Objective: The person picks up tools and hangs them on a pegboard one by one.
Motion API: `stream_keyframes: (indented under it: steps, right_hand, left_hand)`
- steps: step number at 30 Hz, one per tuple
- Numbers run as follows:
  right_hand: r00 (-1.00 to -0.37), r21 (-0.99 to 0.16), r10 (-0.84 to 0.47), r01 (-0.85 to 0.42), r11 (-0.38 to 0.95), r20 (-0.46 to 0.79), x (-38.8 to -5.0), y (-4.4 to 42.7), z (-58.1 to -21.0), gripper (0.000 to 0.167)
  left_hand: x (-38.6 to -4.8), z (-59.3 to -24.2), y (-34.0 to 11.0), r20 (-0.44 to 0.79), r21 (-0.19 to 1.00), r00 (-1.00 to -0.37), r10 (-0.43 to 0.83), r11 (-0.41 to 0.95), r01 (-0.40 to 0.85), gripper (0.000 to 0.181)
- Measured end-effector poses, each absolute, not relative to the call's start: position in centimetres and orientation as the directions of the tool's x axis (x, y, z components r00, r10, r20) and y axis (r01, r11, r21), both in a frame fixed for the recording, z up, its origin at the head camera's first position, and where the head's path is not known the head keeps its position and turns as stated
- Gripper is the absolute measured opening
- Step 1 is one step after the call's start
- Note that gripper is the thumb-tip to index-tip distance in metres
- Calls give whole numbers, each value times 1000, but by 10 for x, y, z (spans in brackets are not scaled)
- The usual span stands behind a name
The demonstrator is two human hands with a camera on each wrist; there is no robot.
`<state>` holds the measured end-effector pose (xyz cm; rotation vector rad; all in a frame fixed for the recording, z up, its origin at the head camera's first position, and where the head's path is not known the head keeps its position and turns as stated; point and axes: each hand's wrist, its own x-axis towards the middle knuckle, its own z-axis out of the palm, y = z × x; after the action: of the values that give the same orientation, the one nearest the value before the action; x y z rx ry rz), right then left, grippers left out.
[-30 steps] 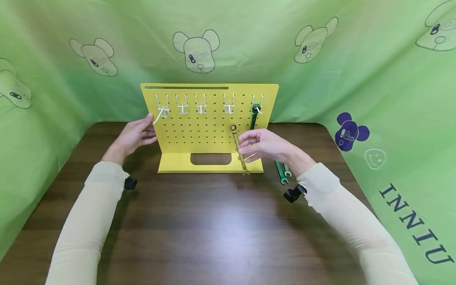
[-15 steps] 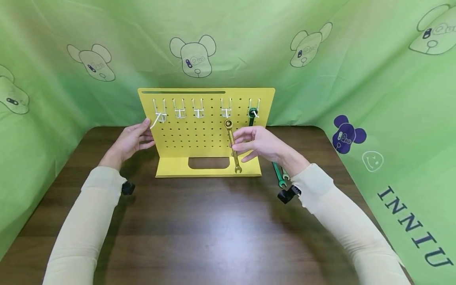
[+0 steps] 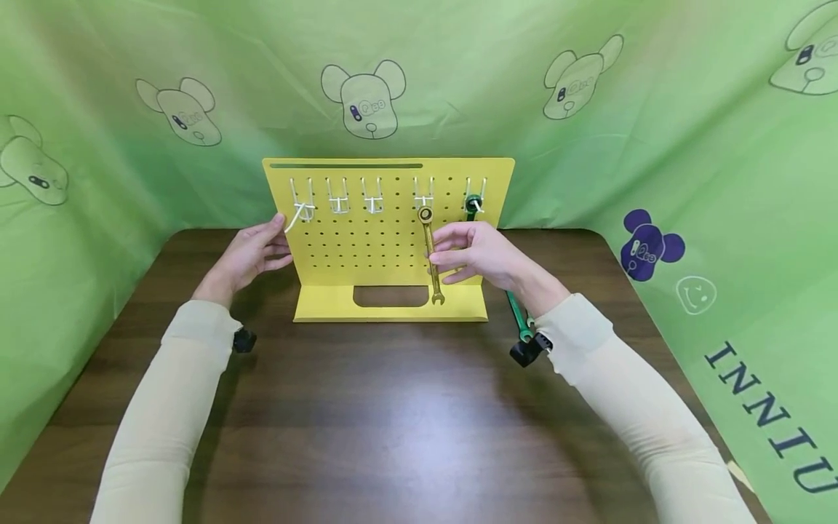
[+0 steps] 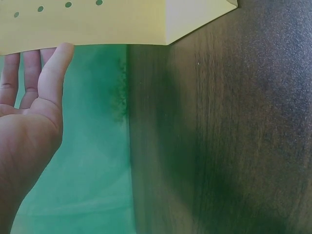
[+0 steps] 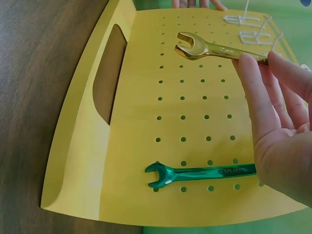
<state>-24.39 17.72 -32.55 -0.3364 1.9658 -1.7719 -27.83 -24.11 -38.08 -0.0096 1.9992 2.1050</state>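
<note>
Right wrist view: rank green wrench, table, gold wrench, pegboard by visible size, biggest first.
1. Pegboard
2. Table
3. Unranked: gold wrench and green wrench. Both are partly covered, and the gold one looks nearer the camera.

"inniu" ltrs [image 3: 762, 409] on grn curtain [image 3: 733, 182], cartoon-head txt [image 3: 372, 107] unclear

R hand [image 3: 481, 255] has moved gold wrench [image 3: 429, 236] up vs. 1 sec ago, ring end now nr white hook [image 3: 423, 199].

Pegboard [image 3: 386, 249] in high head, close wrist views
</note>
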Motion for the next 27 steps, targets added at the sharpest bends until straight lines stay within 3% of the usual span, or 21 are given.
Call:
stream_keyframes:
  steps: [27]
  right_hand:
    - [-929, -981, -320, 194, 18, -189, -263, 166, -357, 35]
  left_hand:
    - [-282, -384, -241, -170, 980, -971, 169, -73, -184, 38]
